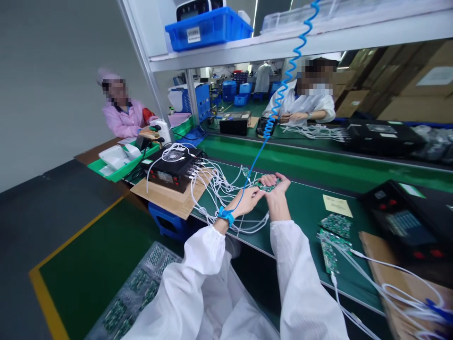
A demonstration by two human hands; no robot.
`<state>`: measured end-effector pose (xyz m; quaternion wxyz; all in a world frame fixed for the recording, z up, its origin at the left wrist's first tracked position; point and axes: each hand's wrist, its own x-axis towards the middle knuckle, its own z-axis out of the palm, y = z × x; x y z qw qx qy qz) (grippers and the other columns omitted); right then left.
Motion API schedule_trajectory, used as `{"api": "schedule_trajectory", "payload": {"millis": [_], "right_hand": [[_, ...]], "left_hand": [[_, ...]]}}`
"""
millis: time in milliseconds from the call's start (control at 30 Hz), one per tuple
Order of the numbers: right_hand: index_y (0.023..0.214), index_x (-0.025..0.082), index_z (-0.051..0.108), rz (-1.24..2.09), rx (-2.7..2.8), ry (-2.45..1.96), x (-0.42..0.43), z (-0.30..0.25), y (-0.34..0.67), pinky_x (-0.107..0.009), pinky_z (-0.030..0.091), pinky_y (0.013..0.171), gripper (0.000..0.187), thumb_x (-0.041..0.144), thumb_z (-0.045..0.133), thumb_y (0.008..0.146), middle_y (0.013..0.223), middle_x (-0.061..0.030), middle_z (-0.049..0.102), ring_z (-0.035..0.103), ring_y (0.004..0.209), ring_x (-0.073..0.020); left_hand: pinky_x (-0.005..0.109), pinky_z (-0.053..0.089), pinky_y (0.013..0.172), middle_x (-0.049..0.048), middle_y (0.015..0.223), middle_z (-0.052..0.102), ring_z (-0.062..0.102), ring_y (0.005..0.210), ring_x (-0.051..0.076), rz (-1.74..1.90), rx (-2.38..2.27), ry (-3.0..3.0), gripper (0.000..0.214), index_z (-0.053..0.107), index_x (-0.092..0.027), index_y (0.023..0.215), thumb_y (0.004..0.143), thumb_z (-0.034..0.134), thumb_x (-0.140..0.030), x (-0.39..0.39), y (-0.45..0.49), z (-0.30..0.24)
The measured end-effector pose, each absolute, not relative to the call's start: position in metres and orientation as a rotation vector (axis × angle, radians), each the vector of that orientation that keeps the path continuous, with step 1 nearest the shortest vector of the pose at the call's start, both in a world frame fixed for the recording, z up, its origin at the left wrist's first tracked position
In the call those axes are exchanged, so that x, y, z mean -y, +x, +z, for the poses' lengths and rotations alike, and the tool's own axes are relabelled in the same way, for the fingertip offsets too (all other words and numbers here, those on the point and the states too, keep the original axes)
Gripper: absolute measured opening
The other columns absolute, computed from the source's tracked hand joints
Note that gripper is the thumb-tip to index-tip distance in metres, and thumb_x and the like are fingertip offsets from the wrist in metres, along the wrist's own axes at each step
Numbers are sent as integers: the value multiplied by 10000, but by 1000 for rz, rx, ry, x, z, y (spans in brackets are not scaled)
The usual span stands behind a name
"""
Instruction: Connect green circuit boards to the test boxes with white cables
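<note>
Both of my hands meet over a small green circuit board point(268, 187) on the green bench mat point(304, 208). My right hand point(277, 187) curls around the board from the right and grips it. My left hand point(249, 197) touches its near left end among a tangle of white cables point(219, 186). A blue strap point(225, 215) on my left wrist trails a blue coiled cord point(283, 89) up to the shelf. White sleeves cover both arms.
A black tester box point(173, 171) with plugged white cables stands left on cardboard. Loose green boards point(334, 225), a yellow note point(337, 205) and a second black unit point(406, 219) lie right. A tray of boards point(141, 288) rests low left. Two people work behind.
</note>
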<state>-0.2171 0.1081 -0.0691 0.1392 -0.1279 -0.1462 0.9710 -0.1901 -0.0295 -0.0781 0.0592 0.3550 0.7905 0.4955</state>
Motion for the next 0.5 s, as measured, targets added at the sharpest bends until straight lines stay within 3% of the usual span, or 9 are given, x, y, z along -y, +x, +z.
{"api": "schedule_trajectory", "payload": {"millis": [267,367,500], "right_hand": [[610,240,102,2648,296,-486,-155,-69,-219,-231,245,339,389,202,362,897,377,72,175,206,301,-92],[605,232,139,2538,342,-423,-192,-66,-211,-216,209,337,425,293,402,934,393,86,177,192,304,-80],[604,241,234,2624,485,-403,-189,-64,-201,-226,210,346,440,438,307,990,415,88,215,218,322,-78]], "left_hand": [[280,282,608,-41,622,394,364,620,124,1433,-2323,1077,461,423,-201,666,970,458,-546,58,-179,-77],[270,319,626,-42,648,443,402,625,125,1546,-2344,888,458,489,-201,720,978,440,-576,78,-177,-81],[280,368,676,-14,645,546,497,641,147,1507,-2401,850,406,565,-193,718,975,487,-497,56,-184,-90]]}}
